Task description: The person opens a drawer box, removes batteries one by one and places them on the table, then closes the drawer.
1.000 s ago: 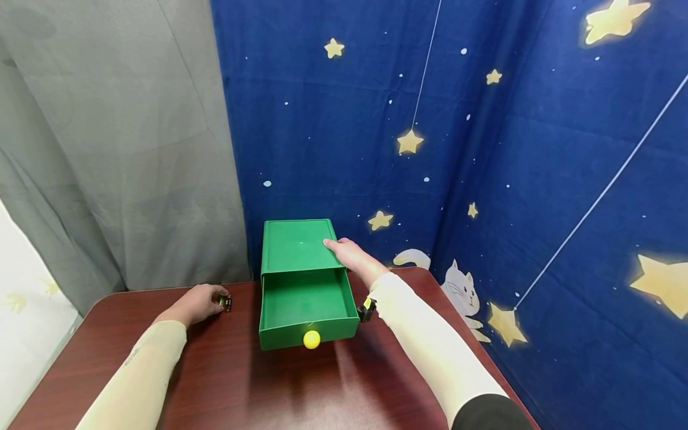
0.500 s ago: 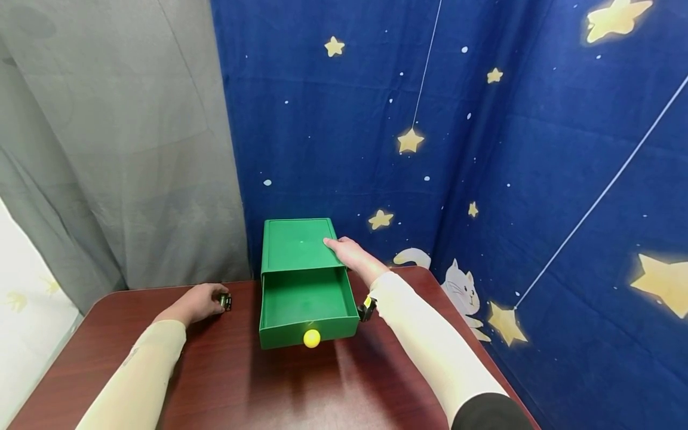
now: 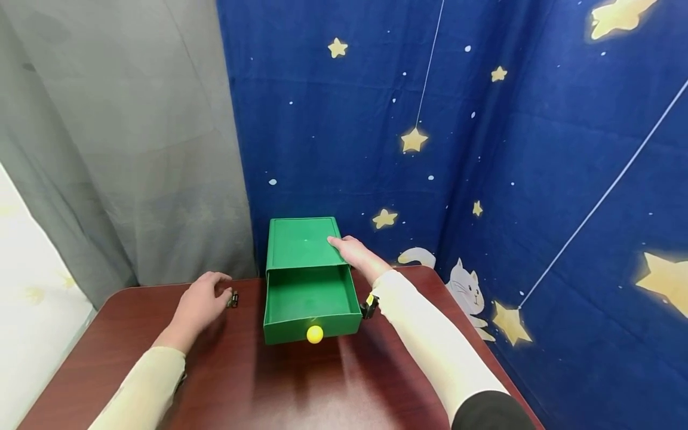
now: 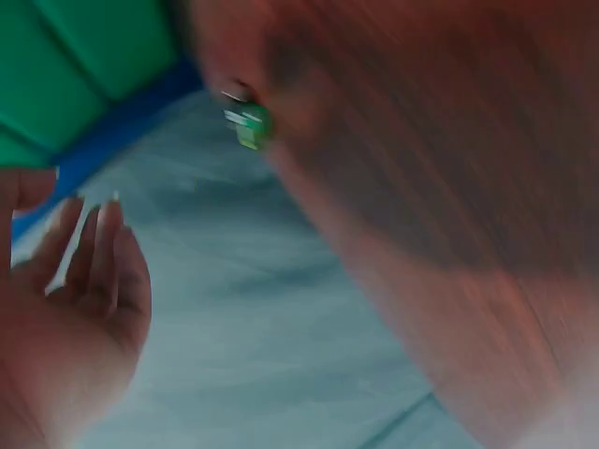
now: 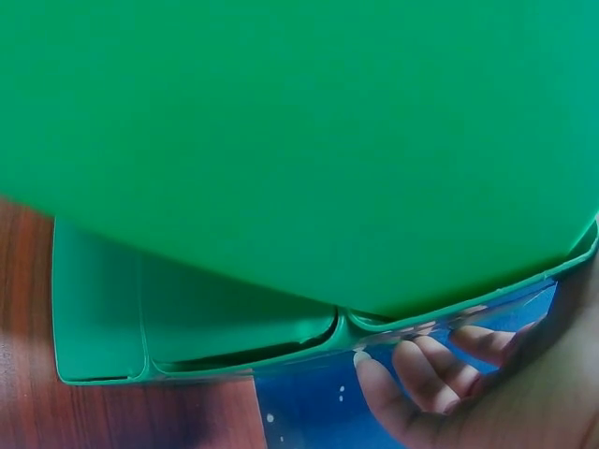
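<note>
Left of the frame's centre, the left hand [image 3: 200, 303] has its grip slack, fingers apart just beside a small dark-and-green object [image 3: 234, 299] on the bench [image 3: 231, 364]. Near centre, the right hand [image 3: 356, 252] is clamped on the green cabinet [image 3: 303, 245], thumb on top, probably steadying it while the drawer [image 3: 285, 332] stands pulled out.

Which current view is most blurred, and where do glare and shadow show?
Left wrist: most blurred, streaking the partly shadowed dark-red wooden table and smearing the small green object; head: sharper, with pale glare on the table's near part and a dark shadow below the open green plastic drawer; right wrist: clearer than left wrist, the large green plastic surface looking nearly textureless.
</note>
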The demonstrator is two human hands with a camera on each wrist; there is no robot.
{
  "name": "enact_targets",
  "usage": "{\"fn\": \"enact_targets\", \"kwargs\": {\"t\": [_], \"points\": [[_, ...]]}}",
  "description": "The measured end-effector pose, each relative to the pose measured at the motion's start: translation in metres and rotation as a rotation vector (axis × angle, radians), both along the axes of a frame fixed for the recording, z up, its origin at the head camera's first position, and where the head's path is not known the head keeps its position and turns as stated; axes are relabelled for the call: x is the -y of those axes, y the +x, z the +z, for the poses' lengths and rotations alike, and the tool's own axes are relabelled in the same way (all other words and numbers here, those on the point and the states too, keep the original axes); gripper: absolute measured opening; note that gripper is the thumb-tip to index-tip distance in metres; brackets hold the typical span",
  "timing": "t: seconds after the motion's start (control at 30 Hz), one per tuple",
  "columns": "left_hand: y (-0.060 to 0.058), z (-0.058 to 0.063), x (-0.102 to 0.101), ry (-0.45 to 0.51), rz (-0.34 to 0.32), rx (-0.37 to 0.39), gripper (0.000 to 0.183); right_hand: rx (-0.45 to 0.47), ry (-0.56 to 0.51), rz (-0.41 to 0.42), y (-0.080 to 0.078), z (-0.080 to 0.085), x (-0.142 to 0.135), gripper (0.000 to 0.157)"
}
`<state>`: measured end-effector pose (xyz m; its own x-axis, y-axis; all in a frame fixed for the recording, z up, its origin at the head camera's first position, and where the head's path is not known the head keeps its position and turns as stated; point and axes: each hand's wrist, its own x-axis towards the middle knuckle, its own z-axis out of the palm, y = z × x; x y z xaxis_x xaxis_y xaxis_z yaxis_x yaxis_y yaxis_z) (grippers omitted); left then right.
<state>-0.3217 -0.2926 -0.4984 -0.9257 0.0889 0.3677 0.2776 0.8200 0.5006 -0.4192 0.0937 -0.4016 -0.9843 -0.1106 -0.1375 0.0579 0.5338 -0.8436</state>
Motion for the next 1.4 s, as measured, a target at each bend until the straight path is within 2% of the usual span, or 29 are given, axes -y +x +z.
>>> {"fn": "enact_targets", "kwargs": {"t": [0.17,0.3,0.4,0.6,0.7,0.77,0.9,1.03,1.23,1.4], "points": [[0.042,0.019,-0.027,0.139,0.062,-0.157,0.019,0.019,-0.019,-0.013,0.002,0.0,0.0,0.077],[0.076,0.032,-0.053,0.242,0.09,-0.244,0.014,0.031,-0.031,-0.013,0.004,0.001,0.001,0.077],[0.102,0.041,-0.073,0.315,0.09,-0.277,0.016,0.022,-0.029,-0.004,0.006,0.003,0.001,0.078],[0.133,0.045,-0.113,0.427,0.02,-0.295,0.018,0.033,-0.026,-0.002,0.003,0.0,-0.001,0.076],[0.142,0.043,-0.129,0.432,-0.013,-0.278,0.019,0.029,-0.017,-0.003,0.001,0.0,-0.002,0.076],[0.147,0.042,-0.138,0.425,0.0,-0.29,0.021,0.023,-0.013,-0.002,0.0,0.0,-0.002,0.076],[0.155,0.041,-0.15,0.413,0.016,-0.378,0.023,0.02,-0.019,0.007,0.001,0.001,0.001,0.074],[0.161,0.039,-0.166,0.358,-0.056,-0.432,0.025,0.018,-0.02,0.007,0.004,0.004,0.001,0.073],[0.157,0.034,-0.189,0.231,-0.151,-0.517,0.027,0.007,0.003,0.015,0.003,0.005,0.001,0.074],[0.151,0.029,-0.2,0.14,-0.167,-0.56,0.031,0.015,0.021,0.014,0.002,0.003,0.0,0.077]]}}
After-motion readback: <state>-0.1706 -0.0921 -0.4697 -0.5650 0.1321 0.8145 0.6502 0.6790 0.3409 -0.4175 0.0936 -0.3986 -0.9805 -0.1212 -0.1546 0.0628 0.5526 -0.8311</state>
